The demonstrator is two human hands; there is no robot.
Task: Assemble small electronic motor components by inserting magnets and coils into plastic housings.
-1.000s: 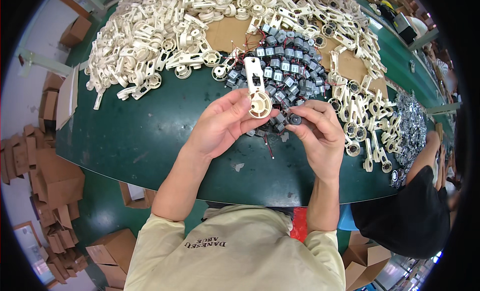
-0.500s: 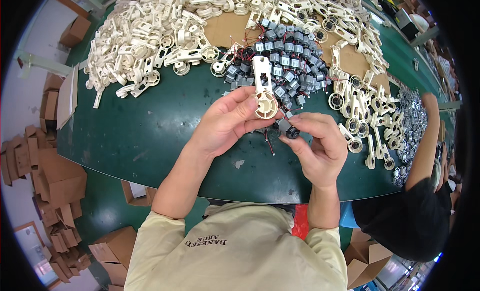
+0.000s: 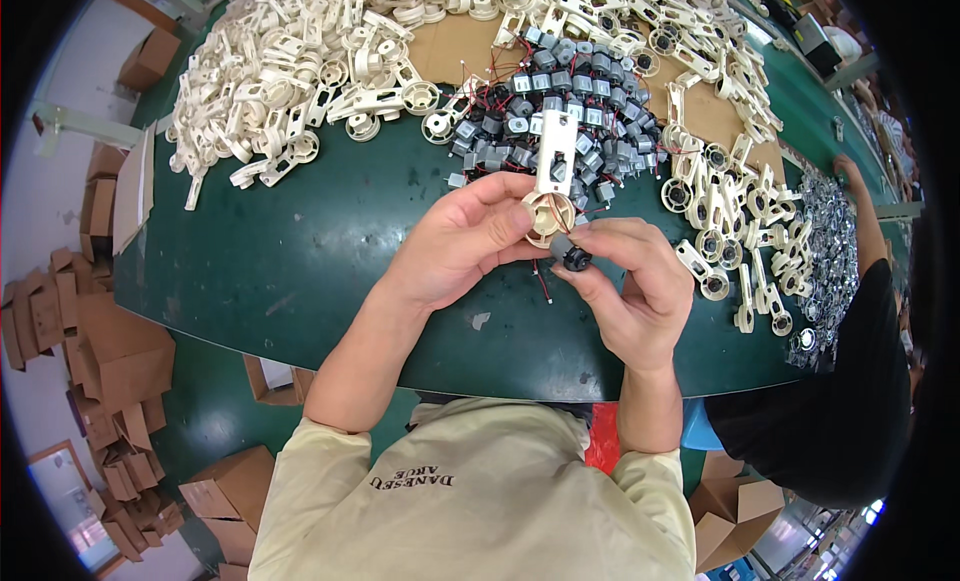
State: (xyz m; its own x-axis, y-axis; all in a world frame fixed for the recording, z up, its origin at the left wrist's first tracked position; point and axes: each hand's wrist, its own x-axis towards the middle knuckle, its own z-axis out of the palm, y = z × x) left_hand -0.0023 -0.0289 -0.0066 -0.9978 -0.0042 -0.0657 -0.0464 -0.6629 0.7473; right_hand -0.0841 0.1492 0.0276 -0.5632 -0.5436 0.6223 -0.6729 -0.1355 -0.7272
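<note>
My left hand [image 3: 467, 236] is closed round the ring end of a cream plastic housing [image 3: 555, 159], whose slotted handle points away from me. Between thumb and fingers of my right hand [image 3: 637, 291] is a small grey motor [image 3: 571, 255] with a black end, held right beside the housing's round cup. Thin red and dark wires run from the motor to the cup. Just beyond my hands lies a heap of similar grey motors [image 3: 600, 86] with red wires.
Cream housings [image 3: 270, 91] are piled at the far left, and others with black centres [image 3: 715, 216] lie at the right. Cardboard [image 3: 450, 53] lies under part of the heaps on the green table [image 3: 250, 271]. A co-worker's arm [image 3: 866, 216] reaches over small metal parts [image 3: 828, 241] at the right.
The housing has shifted right, toward the motor, and the motor now sits against the edge of its cup. At the right the co-worker's arm has moved farther away.
</note>
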